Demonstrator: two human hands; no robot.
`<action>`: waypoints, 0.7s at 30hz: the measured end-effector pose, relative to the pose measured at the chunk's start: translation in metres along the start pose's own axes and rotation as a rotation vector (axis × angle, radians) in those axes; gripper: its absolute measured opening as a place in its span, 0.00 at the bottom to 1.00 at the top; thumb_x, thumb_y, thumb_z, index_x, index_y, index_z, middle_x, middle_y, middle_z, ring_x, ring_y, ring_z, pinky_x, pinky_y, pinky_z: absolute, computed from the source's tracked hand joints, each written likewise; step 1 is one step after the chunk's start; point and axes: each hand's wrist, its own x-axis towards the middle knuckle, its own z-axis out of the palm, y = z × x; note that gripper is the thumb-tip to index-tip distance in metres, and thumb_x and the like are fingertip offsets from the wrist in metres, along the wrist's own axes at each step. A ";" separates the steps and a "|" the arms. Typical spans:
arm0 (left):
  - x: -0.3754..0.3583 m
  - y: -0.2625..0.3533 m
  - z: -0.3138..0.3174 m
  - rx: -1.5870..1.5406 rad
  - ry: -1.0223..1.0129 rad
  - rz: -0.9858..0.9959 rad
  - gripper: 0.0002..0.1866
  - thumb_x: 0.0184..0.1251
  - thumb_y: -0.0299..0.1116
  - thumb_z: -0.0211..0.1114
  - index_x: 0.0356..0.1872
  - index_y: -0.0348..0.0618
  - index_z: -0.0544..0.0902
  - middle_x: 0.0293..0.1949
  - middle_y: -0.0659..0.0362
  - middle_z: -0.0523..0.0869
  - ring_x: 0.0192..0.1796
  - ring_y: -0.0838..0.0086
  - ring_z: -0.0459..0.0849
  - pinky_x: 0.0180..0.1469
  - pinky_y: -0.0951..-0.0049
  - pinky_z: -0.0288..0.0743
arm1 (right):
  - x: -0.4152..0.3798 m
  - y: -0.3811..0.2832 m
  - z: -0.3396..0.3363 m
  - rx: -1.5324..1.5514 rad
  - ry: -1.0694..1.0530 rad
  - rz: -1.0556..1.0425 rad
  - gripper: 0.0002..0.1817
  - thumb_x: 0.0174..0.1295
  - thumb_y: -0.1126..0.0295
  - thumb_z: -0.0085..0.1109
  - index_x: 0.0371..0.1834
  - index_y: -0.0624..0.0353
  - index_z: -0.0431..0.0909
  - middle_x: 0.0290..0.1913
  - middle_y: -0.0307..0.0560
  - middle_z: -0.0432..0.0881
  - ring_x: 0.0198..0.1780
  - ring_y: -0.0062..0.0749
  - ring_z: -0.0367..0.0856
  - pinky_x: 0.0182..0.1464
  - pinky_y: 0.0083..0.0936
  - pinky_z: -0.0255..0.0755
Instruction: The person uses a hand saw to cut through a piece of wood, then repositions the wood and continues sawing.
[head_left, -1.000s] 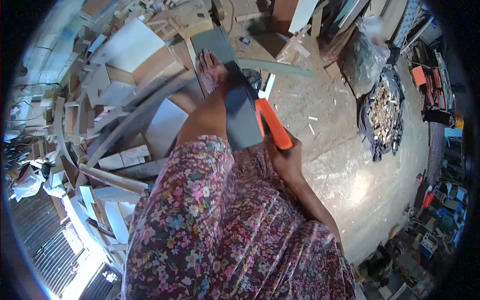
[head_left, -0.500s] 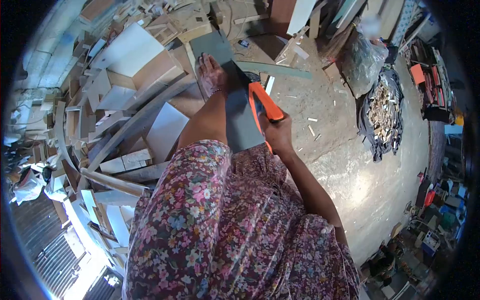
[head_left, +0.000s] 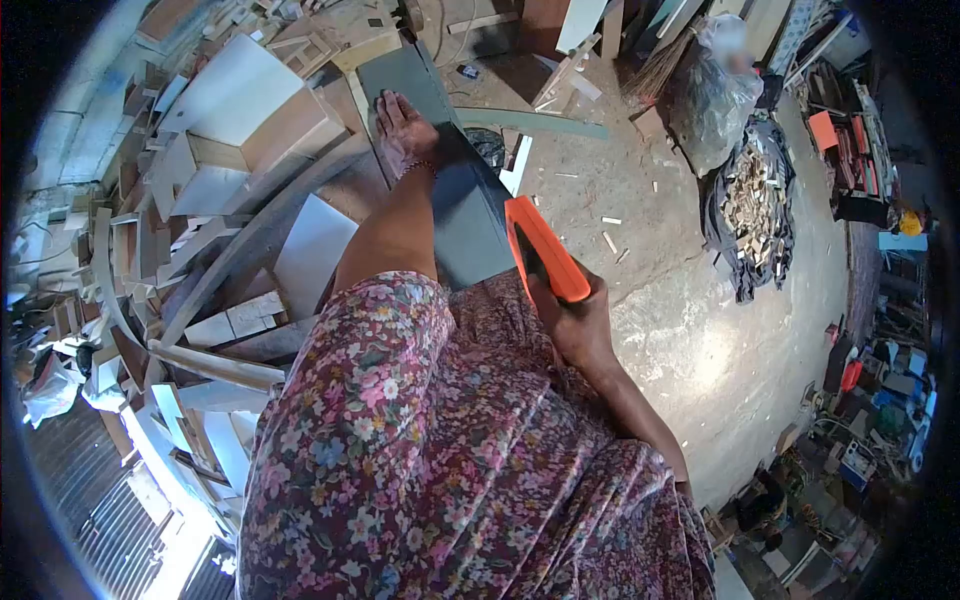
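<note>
My left hand (head_left: 405, 132) lies spread and flat on the grey board (head_left: 465, 215), a beaded bracelet (head_left: 420, 165) at its wrist. My right hand (head_left: 577, 315) is curled around the orange handle (head_left: 548, 250) of a saw, just beside the board's near right edge; on neither the handle nor the board can I read any brand, label or writing.

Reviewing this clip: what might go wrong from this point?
The left hand lies flat on the grey board, near what looks like the saw's dark blade, so a slip might cut it. The board's near end sits by the floral garment, and the orange-handled saw in the right hand could snag the cloth.
</note>
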 end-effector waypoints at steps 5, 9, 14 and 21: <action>0.005 0.004 -0.003 0.005 -0.031 -0.001 0.26 0.58 0.28 0.46 0.60 0.33 0.59 0.61 0.48 0.63 0.62 0.54 0.63 0.61 0.55 0.58 | 0.000 -0.003 -0.002 0.038 -0.016 0.005 0.09 0.52 0.76 0.56 0.36 0.66 0.74 0.26 0.45 0.78 0.31 0.16 0.71 0.33 0.20 0.68; 0.003 0.004 -0.002 -0.078 0.046 -0.020 0.24 0.59 0.28 0.46 0.58 0.32 0.60 0.60 0.48 0.65 0.60 0.54 0.65 0.60 0.55 0.60 | 0.001 -0.004 -0.003 0.040 0.002 0.005 0.10 0.52 0.74 0.57 0.37 0.66 0.74 0.25 0.47 0.78 0.30 0.19 0.72 0.34 0.21 0.68; -0.001 0.000 -0.002 0.013 -0.013 0.038 0.23 0.60 0.26 0.45 0.58 0.32 0.59 0.60 0.47 0.65 0.60 0.53 0.65 0.60 0.57 0.61 | 0.042 0.021 0.025 -0.032 -0.005 -0.059 0.10 0.51 0.72 0.57 0.35 0.67 0.74 0.23 0.50 0.76 0.26 0.28 0.74 0.33 0.25 0.69; 0.011 0.022 -0.035 0.097 -0.090 0.024 0.25 0.58 0.27 0.46 0.58 0.28 0.59 0.62 0.46 0.60 0.65 0.55 0.58 0.64 0.58 0.55 | 0.100 0.053 0.051 0.037 0.070 -0.138 0.09 0.50 0.73 0.57 0.33 0.66 0.74 0.21 0.46 0.74 0.25 0.22 0.70 0.30 0.25 0.68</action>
